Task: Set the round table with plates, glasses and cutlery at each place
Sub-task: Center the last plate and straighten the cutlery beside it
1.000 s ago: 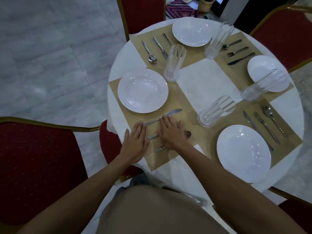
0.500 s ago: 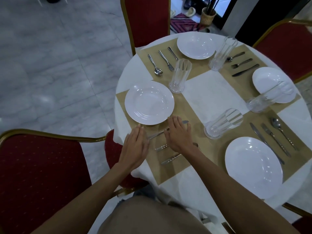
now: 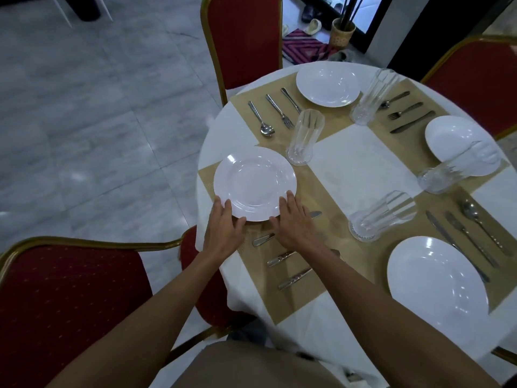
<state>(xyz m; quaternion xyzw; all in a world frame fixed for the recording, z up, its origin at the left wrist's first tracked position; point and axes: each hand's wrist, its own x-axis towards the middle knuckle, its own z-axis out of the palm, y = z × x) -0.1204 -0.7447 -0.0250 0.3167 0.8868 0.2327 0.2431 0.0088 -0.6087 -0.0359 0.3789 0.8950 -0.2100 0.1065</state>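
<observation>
Four places look laid; left hand (image 3: 223,232) and right hand (image 3: 293,224), fingers straight, touch the plate (image 3: 254,182) at the edge of the table (image 3: 358,163). Only tidying remains, I'd say.

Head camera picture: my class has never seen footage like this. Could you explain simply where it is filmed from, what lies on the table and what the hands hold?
No machine here: a person wears one camera on the head, looking down at their own arms. The white-clothed round table carries tan placemats, four white plates, four glasses and cutlery. The left hand and right hand touch opposite sides of the plate between them with fairly straight fingers; nothing looks gripped. Red chairs stand around.
</observation>
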